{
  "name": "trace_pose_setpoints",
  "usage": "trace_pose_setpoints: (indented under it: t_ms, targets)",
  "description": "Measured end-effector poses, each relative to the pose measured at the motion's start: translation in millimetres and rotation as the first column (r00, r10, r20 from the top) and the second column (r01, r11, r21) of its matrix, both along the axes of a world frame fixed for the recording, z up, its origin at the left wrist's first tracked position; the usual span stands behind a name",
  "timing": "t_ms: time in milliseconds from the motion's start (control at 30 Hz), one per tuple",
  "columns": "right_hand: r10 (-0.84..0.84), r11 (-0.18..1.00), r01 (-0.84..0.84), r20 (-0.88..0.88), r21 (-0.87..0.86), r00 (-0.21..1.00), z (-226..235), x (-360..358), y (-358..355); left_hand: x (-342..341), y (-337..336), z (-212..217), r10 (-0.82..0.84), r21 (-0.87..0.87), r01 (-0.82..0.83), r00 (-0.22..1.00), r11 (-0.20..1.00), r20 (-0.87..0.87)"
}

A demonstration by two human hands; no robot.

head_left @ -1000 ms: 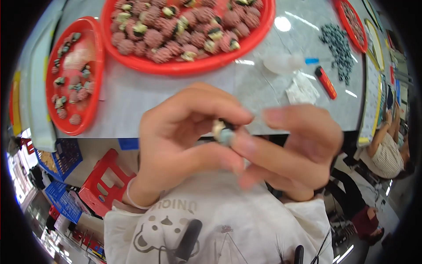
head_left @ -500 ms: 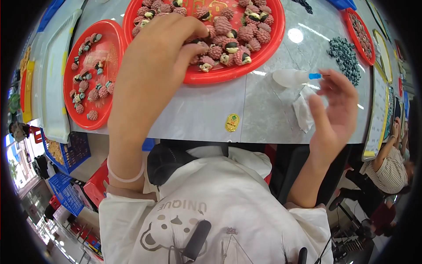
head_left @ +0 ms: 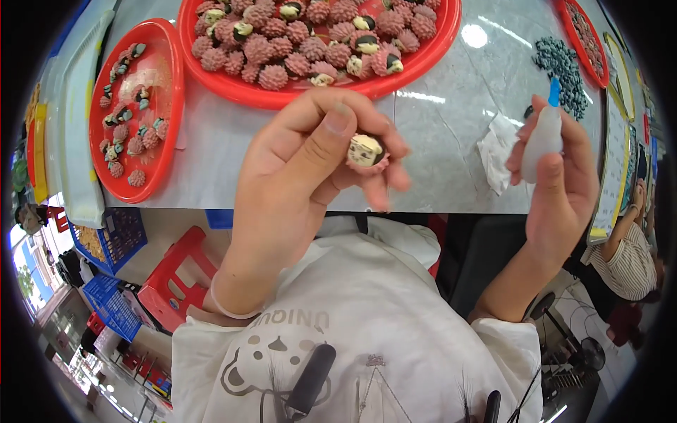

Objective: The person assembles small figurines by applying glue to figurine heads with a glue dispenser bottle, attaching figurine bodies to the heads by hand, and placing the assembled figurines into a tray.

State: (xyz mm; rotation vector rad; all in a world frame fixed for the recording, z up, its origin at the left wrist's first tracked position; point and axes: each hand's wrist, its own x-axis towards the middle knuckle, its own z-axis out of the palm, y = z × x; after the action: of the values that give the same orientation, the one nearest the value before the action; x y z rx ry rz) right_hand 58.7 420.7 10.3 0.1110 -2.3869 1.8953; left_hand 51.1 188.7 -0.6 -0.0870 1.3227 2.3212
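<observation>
A small figurine [head_left: 366, 153] with a pink knobbly body and a cream-and-black face is pinched between the thumb and fingers of my left hand [head_left: 285, 158]. It is held above the near part of the table, its face turned up. My right hand [head_left: 568, 190] is wrapped around a translucent white squeeze bottle [head_left: 540, 144], whose blue tip points up. Beyond my left hand lies a big red tray [head_left: 449, 28] with many similar pink figurines, several of them showing cream-and-black faces.
At the left stands a smaller red tray [head_left: 178, 92] with pink and grey-green figurines. A crumpled white tissue [head_left: 496, 158] lies beside my right hand. Behind it is a heap of dark green-grey pieces [head_left: 562, 70], with another red tray [head_left: 601, 77] at the far right.
My left hand has come back from the big tray toward me, now with a figurine in it. My right hand has taken up the squeeze bottle from the table and tipped it upright.
</observation>
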Motion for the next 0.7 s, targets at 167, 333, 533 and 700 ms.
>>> trace_pose_setpoints:
  t_ms: [167,333,533,700]
  targets:
    - [0.002,0.994,-0.004,0.015,0.108,1.000,15.9,6.0,20.2,11.0,8.2,-6.9,0.047,0.252,-0.026,0.996,0.967,-0.078]
    - [0.151,0.987,-0.157,-0.125,-0.043,0.981,15.5,3.7,12.3,13.9,11.5,-11.8,-0.016,0.075,0.028,0.987,0.997,-0.160]
    - [0.146,0.989,-0.146,-0.120,0.006,0.982,21.0,7.8,2.1,17.4,18.9,-13.5,0.033,0.068,-0.020,0.982,0.998,-0.188]
    - [0.131,0.988,-0.116,-0.165,0.102,0.977,18.2,10.5,2.6,18.8,18.5,-14.9,0.016,0.023,-0.011,0.976,1.000,-0.219]
